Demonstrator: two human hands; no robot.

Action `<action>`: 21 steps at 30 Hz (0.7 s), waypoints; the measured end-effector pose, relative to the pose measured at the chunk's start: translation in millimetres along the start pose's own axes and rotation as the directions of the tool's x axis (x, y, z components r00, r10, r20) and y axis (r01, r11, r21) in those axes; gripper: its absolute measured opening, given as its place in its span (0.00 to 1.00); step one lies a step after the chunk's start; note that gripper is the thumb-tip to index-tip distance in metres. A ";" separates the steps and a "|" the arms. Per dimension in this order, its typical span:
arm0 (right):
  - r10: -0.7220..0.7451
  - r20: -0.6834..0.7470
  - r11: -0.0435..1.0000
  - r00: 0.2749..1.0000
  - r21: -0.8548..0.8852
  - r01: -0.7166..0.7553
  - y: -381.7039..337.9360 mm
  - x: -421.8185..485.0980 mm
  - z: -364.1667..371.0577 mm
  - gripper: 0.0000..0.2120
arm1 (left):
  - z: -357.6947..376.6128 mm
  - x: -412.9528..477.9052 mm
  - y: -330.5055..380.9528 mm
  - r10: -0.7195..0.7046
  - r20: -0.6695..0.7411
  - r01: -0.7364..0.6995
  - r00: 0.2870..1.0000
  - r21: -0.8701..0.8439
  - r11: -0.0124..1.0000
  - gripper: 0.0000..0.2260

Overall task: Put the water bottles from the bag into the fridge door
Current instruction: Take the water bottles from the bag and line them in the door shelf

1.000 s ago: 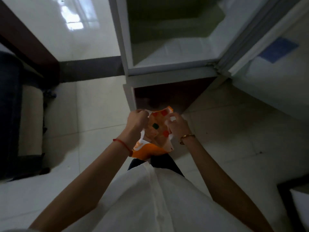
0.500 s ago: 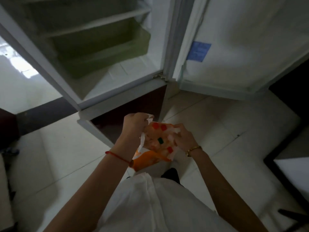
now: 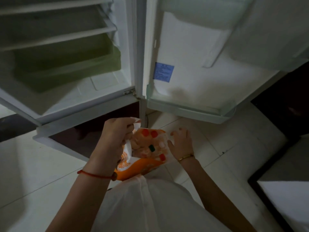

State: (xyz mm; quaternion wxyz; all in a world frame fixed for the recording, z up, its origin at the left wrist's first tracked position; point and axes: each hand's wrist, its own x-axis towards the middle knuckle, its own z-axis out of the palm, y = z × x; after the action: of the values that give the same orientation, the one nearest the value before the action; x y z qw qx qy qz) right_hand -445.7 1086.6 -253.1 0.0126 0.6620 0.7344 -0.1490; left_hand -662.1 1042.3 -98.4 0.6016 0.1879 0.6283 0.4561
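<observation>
- The left hand [image 3: 115, 136] is clenched on the white upper edge of the bag [image 3: 147, 153], carrying its weight and holding the mouth up, I judge so the other hand can reach in.
- The right hand [image 3: 181, 143] is released, fingers spread against the bag's right side, gripping nothing.
- The water bottles [image 3: 150, 144] sit inside the bag as pale shapes with red and green patches; none is out yet.
- The fridge door [image 3: 192, 77] stands open beyond the bag, its bottom shelf [image 3: 184, 109] bare and closest.
- A blue label [image 3: 163, 72] on the door's inner face carries print too small to read; the bag's orange print is also unreadable.
</observation>
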 end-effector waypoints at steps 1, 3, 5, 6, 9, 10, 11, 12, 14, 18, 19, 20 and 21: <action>-0.042 -0.057 0.999 0.997 -0.037 0.040 1.7 5.0 -3.3 0.16 | 7.5 -2.5 1.1 0.013 0.004 -0.013 1.000 -0.004 1.000 0.14; -0.136 -0.023 0.991 0.990 -0.022 0.135 0.1 12.9 -10.1 0.14 | 20.7 -5.9 2.0 0.036 -0.001 -0.036 0.999 -0.013 0.999 0.13; -0.163 0.127 0.976 0.978 0.163 0.142 -3.1 19.9 -12.6 0.14 | 31.7 -6.7 1.8 0.048 -0.011 -0.048 0.999 -0.025 0.999 0.13; -0.159 0.197 0.960 0.967 0.259 0.105 -1.9 23.2 -9.9 0.15 | 36.6 -7.2 2.1 0.050 -0.018 -0.051 0.999 -0.032 0.998 0.13; -0.134 0.328 0.941 0.935 0.338 0.017 6.2 31.7 6.2 0.21 | 49.3 -7.9 4.5 0.043 -0.031 -0.044 0.999 -0.052 0.998 0.14; -0.114 0.349 0.931 0.930 0.364 -0.022 8.2 31.7 8.3 0.21 | 53.1 -8.2 5.4 0.039 -0.029 -0.041 0.999 -0.052 0.998 0.14; -0.083 0.377 0.919 0.922 0.386 -0.075 9.9 31.9 10.2 0.22 | 57.0 -8.1 6.9 0.036 -0.022 -0.037 0.999 -0.045 0.998 0.13; -0.051 0.402 0.907 0.914 0.403 -0.127 12.5 32.5 13.8 0.23 | 61.2 -7.8 8.0 0.034 -0.014 -0.034 0.999 -0.037 0.999 0.13; -0.002 0.448 0.896 0.894 0.398 -0.197 14.7 33.1 17.8 0.25 | 69.4 -7.4 9.2 0.028 -0.009 -0.028 1.000 -0.024 0.999 0.13; 0.086 0.519 0.820 0.851 0.449 -0.356 15.9 38.4 28.1 0.23 | 76.3 -3.8 10.4 0.005 0.016 -0.005 1.000 -0.038 0.999 0.13; 0.102 0.534 0.796 0.839 0.462 -0.391 14.2 37.3 26.4 0.22 | 75.9 -3.1 10.3 0.003 0.026 -0.002 1.000 -0.035 0.999 0.12; 0.113 0.552 0.765 0.826 0.483 -0.427 12.0 36.1 25.5 0.21 | 75.5 -2.9 10.9 0.002 0.034 -0.001 0.999 -0.032 1.000 0.11; 0.135 0.561 0.730 0.817 0.501 -0.465 10.1 34.4 25.3 0.21 | 75.4 -3.1 12.0 0.001 0.040 0.000 0.999 -0.032 0.999 0.09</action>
State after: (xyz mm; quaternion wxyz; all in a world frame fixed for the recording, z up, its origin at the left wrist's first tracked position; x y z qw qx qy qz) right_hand -444.6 1114.8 -286.7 0.0050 0.6821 0.4948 -0.5385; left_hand -595.3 1072.2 -76.4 0.6168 0.1876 0.6087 0.4624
